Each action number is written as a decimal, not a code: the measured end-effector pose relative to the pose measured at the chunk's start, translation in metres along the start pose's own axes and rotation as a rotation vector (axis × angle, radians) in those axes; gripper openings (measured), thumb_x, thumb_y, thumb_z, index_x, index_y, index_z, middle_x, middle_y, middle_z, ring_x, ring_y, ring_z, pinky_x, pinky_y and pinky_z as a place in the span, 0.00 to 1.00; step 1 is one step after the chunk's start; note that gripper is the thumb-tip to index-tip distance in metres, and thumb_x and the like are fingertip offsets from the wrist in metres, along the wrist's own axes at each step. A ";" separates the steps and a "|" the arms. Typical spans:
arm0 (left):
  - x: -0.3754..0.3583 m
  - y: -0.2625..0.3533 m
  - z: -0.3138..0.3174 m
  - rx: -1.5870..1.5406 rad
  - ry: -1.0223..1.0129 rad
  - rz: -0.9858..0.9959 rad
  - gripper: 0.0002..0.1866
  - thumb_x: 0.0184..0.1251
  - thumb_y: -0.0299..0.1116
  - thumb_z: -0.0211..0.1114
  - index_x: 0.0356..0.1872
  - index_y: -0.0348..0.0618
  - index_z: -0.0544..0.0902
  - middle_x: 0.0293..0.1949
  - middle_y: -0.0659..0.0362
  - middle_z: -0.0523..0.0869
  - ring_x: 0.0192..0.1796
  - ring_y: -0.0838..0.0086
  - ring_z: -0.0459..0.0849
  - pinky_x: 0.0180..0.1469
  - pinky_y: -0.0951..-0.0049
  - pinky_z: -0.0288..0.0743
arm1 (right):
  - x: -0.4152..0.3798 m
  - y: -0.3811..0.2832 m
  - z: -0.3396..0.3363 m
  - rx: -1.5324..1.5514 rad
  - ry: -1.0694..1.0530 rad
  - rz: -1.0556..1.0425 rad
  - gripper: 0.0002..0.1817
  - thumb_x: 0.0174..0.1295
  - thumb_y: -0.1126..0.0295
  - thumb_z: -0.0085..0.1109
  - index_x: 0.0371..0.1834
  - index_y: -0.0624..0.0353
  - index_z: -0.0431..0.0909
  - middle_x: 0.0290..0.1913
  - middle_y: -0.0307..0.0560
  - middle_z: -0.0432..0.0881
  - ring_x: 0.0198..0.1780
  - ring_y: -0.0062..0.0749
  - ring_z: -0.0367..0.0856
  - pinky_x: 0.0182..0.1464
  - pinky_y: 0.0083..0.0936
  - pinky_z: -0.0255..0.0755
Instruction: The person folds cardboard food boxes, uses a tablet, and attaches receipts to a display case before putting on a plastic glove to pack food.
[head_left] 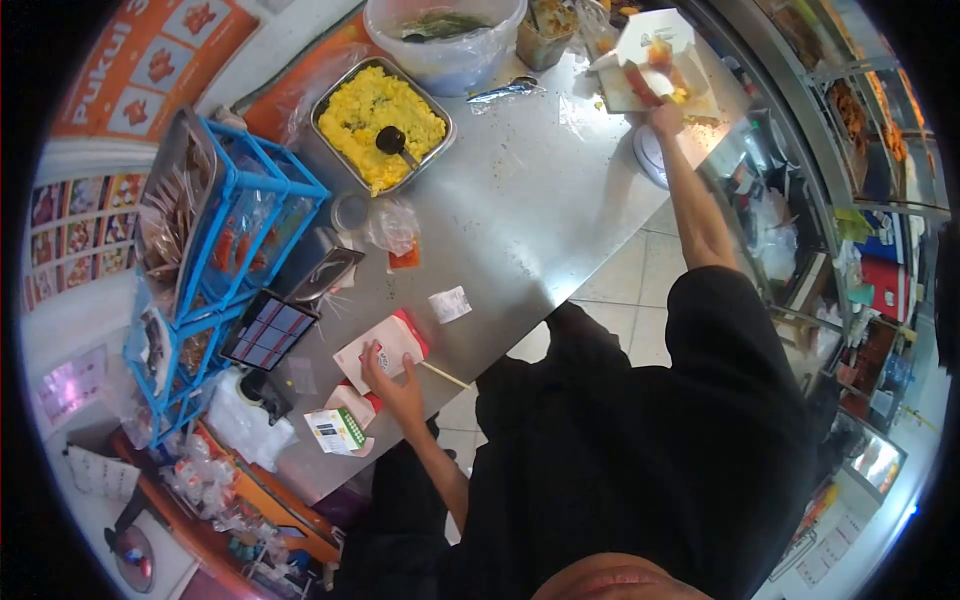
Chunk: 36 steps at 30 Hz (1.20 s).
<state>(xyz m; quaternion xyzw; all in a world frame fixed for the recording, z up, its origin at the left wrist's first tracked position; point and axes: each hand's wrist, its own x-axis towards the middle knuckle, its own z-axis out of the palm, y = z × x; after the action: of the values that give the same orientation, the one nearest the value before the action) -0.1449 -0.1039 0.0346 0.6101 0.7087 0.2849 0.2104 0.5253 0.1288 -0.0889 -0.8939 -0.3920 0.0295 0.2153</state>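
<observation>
My left hand (396,388) lies over a white and red folded paper box (365,352), its fingers stretched out on the printed side. A thin wooden stick (443,375) juts out beside that box. Just below the hand are a smaller white and green carton (336,430) and a red-edged piece of packaging. My right hand (666,118), far off at the upper right, is closed around a long red object (641,84) whose kind I cannot make out. That object reaches over an open white takeaway box (657,45) with yellow and reddish-brown food inside.
A metal tray (450,135) of yellow rice with a black ladle (391,140) stands at the back. Behind it is a large clear tub (447,60). Tongs (505,90), a receipt (450,304) and a round white device (650,155) lie on the steel table. A blue rack (235,180) stands left.
</observation>
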 end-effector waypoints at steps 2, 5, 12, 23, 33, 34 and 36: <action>0.005 0.023 0.017 0.038 0.028 0.034 0.26 0.57 0.25 0.67 0.59 0.38 0.73 0.61 0.46 0.73 0.66 0.52 0.67 0.68 0.53 0.59 | -0.023 -0.014 0.009 -0.058 0.231 -0.053 0.16 0.50 0.57 0.62 0.36 0.55 0.82 0.28 0.55 0.83 0.34 0.54 0.83 0.37 0.46 0.75; 0.013 0.052 0.042 -0.074 0.026 0.084 0.18 0.62 0.23 0.63 0.54 0.34 0.76 0.52 0.47 0.80 0.57 0.56 0.77 0.62 0.59 0.68 | -0.080 -0.027 0.006 0.255 0.244 -0.275 0.10 0.51 0.67 0.59 0.33 0.60 0.80 0.30 0.58 0.81 0.32 0.54 0.80 0.37 0.46 0.73; 0.063 0.090 0.122 -0.345 -0.279 0.000 0.17 0.71 0.30 0.58 0.57 0.35 0.74 0.44 0.50 0.84 0.48 0.66 0.83 0.54 0.69 0.74 | -0.233 -0.059 -0.035 0.714 -0.035 -0.247 0.01 0.54 0.78 0.59 0.29 0.62 0.77 0.31 0.53 0.79 0.30 0.42 0.78 0.34 0.32 0.71; 0.138 0.133 0.190 -0.904 -0.702 -0.315 0.28 0.72 0.48 0.58 0.60 0.34 0.69 0.46 0.53 0.82 0.45 0.70 0.83 0.44 0.72 0.78 | -0.272 -0.014 -0.040 0.786 -0.226 -0.194 0.19 0.49 0.88 0.54 0.43 0.56 0.77 0.42 0.51 0.82 0.39 0.45 0.82 0.42 0.33 0.75; 0.095 0.153 0.174 -0.633 -0.569 0.098 0.15 0.66 0.22 0.60 0.52 0.33 0.72 0.42 0.56 0.81 0.42 0.76 0.82 0.41 0.75 0.80 | -0.248 -0.013 -0.013 0.880 -0.271 -0.353 0.17 0.50 0.84 0.60 0.43 0.55 0.79 0.43 0.49 0.82 0.48 0.40 0.81 0.50 0.30 0.74; 0.100 0.161 0.178 -0.769 -0.655 -0.014 0.15 0.66 0.22 0.60 0.53 0.34 0.72 0.43 0.56 0.81 0.43 0.76 0.82 0.41 0.76 0.80 | -0.240 -0.005 -0.016 0.873 -0.226 -0.356 0.17 0.50 0.84 0.60 0.43 0.55 0.79 0.43 0.49 0.82 0.48 0.40 0.81 0.50 0.30 0.74; 0.104 0.139 0.167 -0.980 -0.747 -0.226 0.21 0.71 0.32 0.58 0.62 0.37 0.68 0.52 0.54 0.79 0.53 0.68 0.80 0.52 0.64 0.78 | -0.257 0.001 -0.018 0.875 -0.311 -0.274 0.19 0.56 0.85 0.56 0.50 0.56 0.78 0.44 0.44 0.81 0.41 0.27 0.78 0.44 0.25 0.74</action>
<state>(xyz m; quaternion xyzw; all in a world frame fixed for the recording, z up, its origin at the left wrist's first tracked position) 0.0490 0.0363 0.0065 0.4223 0.4347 0.3205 0.7280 0.3523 -0.0617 -0.1032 -0.6446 -0.4846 0.2962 0.5117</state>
